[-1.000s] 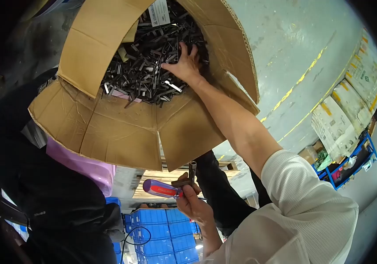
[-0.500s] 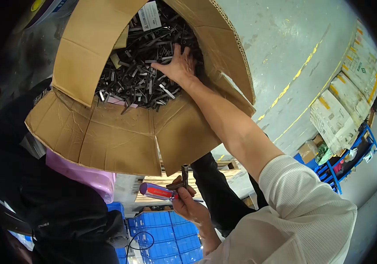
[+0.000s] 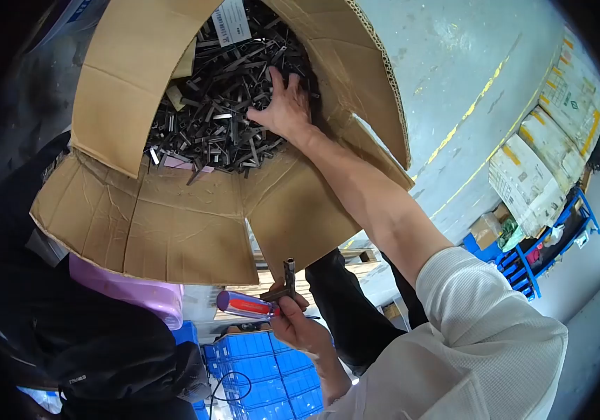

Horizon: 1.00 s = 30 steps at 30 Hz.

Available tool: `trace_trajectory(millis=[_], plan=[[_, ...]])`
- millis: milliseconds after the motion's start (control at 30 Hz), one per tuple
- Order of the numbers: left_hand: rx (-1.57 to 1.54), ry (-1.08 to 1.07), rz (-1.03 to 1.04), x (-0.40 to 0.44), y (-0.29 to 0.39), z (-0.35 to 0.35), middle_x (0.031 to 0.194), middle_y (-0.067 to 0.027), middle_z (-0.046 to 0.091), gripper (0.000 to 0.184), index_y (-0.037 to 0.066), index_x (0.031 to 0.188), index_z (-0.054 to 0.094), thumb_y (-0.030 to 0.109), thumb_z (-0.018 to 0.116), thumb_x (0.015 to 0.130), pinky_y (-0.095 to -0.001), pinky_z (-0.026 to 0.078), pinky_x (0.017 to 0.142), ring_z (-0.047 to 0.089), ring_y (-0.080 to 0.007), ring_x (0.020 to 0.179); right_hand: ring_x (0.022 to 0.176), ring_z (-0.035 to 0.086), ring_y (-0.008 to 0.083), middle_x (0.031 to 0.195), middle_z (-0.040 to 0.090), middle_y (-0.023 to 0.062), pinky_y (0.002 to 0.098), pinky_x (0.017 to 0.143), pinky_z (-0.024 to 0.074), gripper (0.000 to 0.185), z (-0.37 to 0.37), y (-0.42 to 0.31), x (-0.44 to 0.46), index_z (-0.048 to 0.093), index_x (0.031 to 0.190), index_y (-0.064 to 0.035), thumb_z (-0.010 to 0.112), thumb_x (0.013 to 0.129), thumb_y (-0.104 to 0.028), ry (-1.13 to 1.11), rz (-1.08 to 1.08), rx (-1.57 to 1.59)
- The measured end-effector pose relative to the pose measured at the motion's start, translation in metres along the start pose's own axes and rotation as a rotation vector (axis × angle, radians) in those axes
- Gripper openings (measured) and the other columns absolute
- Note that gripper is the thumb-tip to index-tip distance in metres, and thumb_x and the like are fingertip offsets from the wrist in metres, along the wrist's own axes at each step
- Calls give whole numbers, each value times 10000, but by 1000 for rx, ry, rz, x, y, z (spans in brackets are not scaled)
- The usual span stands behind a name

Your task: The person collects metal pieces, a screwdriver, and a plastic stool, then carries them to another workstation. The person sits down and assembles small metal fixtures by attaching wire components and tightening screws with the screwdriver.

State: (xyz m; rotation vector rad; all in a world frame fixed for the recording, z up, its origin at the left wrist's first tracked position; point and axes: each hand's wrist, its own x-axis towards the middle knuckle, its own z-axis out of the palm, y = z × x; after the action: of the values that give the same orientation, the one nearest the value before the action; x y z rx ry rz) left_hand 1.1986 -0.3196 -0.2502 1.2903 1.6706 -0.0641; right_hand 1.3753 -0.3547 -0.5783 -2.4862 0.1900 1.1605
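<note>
My right hand (image 3: 284,112) reaches into a large open cardboard box (image 3: 188,224), palm down with its fingers spread. Beneath it lies a heap of small dark metal parts (image 3: 223,129), mostly short tubes and strips; the fingertips rest on or just above them. Lower down, outside the box, my left hand (image 3: 301,329) is closed around a screwdriver (image 3: 247,304) with a purple and red handle. The same hand also grips a dark metal part (image 3: 289,280) with a tube-like end pointing up. How the fingers wrap both is partly hidden.
A white printed label (image 3: 232,22) lies on the heap. Dark clothing (image 3: 104,343) and a pink plastic tub (image 3: 132,290) are at the left. Blue bins (image 3: 265,371) stand below. Worn white boxes (image 3: 524,182) and a blue rack (image 3: 545,245) are at the right.
The view has shifted slightly. My right hand stays over the metal parts, its fingers a little more spread. My left hand keeps its hold on the screwdriver and metal part.
</note>
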Motion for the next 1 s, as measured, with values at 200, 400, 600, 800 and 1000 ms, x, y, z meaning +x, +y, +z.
trace_trajectory(millis=[200, 400, 600, 800, 1000], plan=[[81, -33, 1, 2, 13, -1, 721, -28, 549, 257, -49, 1129, 642, 132, 481, 1043, -226, 321, 565, 447, -82, 635, 1307, 405, 507, 1417, 316, 277, 528, 1121, 362, 1147, 18, 7, 2, 219, 1544, -104, 862, 652, -430, 133, -69, 57], [43, -39, 31, 9, 5, 0, 736, -31, 548, 256, -59, 1151, 625, 115, 471, 1045, -225, 322, 564, 441, -78, 639, 1289, 432, 519, 1440, 300, 290, 534, 1104, 385, 1075, 1, 4, -5, 262, 1535, -165, 860, 672, -391, -11, -24, 92], [61, -76, 39, 8, 9, -3, 743, -33, 549, 257, -64, 1160, 614, 112, 466, 1047, -227, 328, 570, 434, -78, 638, 1313, 431, 508, 1451, 324, 309, 528, 1100, 390, 1023, 12, 4, -3, 279, 1528, -186, 841, 699, -391, 7, -26, 79], [65, -79, 18, 10, 3, -1, 734, -34, 548, 257, -60, 1164, 615, 108, 460, 1047, -230, 330, 573, 434, -80, 635, 1293, 467, 495, 1435, 394, 331, 518, 1114, 366, 997, 12, 4, 2, 281, 1535, -169, 815, 731, -419, 4, 13, 70], [85, -66, 14, 7, 10, 1, 722, -29, 540, 255, -56, 1163, 616, 101, 454, 1044, -234, 327, 570, 430, -78, 632, 1314, 476, 446, 1431, 466, 299, 504, 1148, 315, 978, 17, 4, 5, 309, 1532, -150, 793, 738, -453, -3, 49, 49]])
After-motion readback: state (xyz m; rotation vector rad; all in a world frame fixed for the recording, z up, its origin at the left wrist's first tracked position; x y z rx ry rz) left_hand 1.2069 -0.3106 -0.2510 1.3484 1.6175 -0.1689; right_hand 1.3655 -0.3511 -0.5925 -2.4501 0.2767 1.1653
